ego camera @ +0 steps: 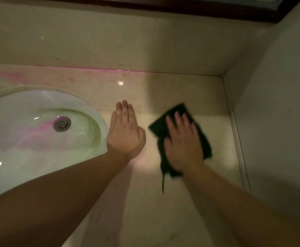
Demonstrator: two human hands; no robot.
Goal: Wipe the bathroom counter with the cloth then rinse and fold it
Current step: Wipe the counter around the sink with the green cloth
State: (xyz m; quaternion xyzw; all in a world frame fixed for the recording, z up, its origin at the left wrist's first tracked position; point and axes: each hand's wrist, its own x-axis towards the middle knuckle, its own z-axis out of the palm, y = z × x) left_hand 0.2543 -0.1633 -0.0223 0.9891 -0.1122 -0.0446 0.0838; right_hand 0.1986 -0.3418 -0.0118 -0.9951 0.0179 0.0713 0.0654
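A dark cloth lies flat on the beige stone counter, right of the sink. My right hand presses down on it, palm flat and fingers spread; the cloth and hand look motion-blurred. A thin dark strand hangs from the cloth's near edge. My left hand rests flat on the counter beside the sink's right rim, fingers together, holding nothing.
A white oval sink with a metal drain fills the left; pink and green stains mark its bowl. A pink stain runs along the counter's back edge. A wall closes the counter's right side, a backsplash the rear.
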